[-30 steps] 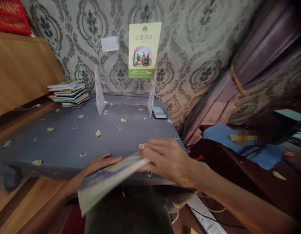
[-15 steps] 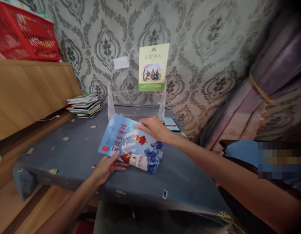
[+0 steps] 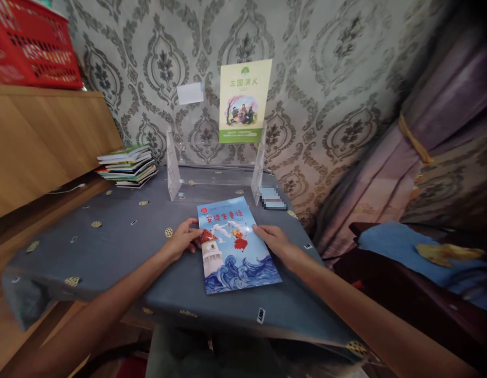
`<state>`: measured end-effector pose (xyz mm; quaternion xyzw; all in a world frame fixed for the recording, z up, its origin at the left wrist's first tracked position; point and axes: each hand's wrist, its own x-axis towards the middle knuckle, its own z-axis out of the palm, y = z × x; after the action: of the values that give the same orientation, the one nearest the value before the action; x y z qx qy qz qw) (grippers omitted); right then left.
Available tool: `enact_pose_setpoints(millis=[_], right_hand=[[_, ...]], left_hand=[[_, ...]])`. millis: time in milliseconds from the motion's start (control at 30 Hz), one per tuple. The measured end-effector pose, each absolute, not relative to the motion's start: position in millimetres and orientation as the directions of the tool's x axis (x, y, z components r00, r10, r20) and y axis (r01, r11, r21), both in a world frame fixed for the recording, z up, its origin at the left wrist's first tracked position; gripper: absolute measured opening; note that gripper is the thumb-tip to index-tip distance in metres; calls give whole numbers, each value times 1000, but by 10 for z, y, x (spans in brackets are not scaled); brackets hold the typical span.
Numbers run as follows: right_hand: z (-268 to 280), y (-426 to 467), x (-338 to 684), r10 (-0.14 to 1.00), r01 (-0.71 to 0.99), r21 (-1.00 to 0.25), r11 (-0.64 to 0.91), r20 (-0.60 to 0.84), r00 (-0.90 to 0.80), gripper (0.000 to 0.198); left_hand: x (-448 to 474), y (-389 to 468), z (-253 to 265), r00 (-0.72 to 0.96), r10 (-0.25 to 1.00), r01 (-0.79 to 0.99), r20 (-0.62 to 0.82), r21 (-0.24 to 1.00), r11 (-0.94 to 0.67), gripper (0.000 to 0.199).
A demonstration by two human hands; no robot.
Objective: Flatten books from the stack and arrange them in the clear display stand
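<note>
Andersen fairy-tale paperback (image 3: 237,254) is edge-held by half-curled left hand (image 3: 185,239) at nine o'clock and half-curled right hand (image 3: 273,240) at three, probably to steady it.

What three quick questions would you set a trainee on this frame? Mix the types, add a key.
1. Which hand is beside the red-roofed tower printed on the Andersen's Fairy Tales book? (a) right (b) left (c) neither
2. True or false: the stack of books is left of the clear plastic stand.
3. Fill in: the red plastic basket sits on the wooden ____.

Key: 1. b, the left hand. 2. True. 3. Cabinet.
</note>
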<state>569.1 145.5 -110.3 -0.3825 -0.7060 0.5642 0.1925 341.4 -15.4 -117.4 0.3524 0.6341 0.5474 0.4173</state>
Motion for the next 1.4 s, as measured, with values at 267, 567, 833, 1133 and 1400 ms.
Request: enact_pose_setpoints(millis=[267,567,833,1133,1400], right_hand=[[-1041,1503,5767,701,426,-900,96,-243,-671,39],[-894,1570,5740,705,651,-573,498,-170,-689,38],[-880,1524,5640,753,694,-347,630,58,-655,17],[-1130,1693,5607,669,518,-482,707,218,-711,21],[-1069,1652,5245,375,309,-223,925,394,-839,24]], left_hand=[[3245,160,-1157,-345,930,300,-125,924,235,48],[3226,234,-974,-387,922,713,-20,628,313,28],[3139,367,-1073,-186,942,929,279,362,77,32],[3044,434,-1274,-164,928,874,333,485,-20,31],[3034,426,-1296,-135,930,915,343,402,-16,32]])
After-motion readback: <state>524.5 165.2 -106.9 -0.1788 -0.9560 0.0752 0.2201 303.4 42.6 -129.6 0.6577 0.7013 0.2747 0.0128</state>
